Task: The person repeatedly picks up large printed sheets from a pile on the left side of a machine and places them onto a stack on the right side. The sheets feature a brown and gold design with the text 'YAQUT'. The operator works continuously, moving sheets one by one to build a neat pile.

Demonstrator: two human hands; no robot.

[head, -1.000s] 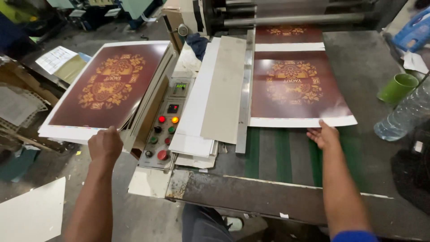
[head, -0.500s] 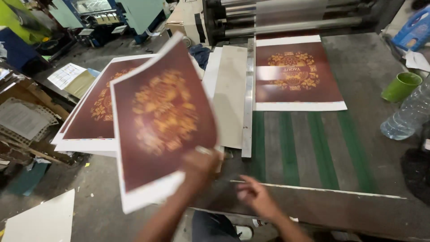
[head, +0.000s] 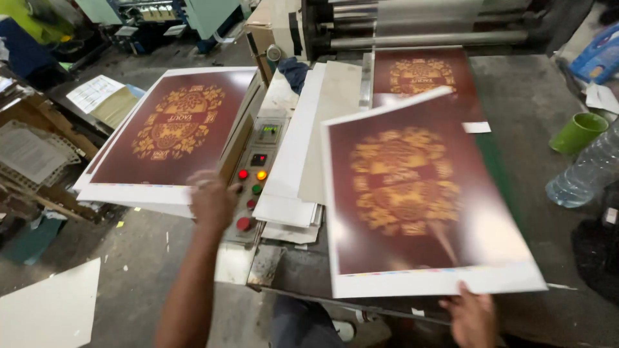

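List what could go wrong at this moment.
The right hand holds the big printed sheet by one edge only, so it could sag, crease or slip. The left hand sits beside the control panel's buttons and might bump one. The sheet could knock the green cup.

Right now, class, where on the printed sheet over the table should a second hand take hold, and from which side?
Take the printed sheet by its white margin at the near left corner, coming from the left. The right hand already pinches the near edge toward the right, so that corner hangs unsupported. The left hand is nearest, resting by the control panel.
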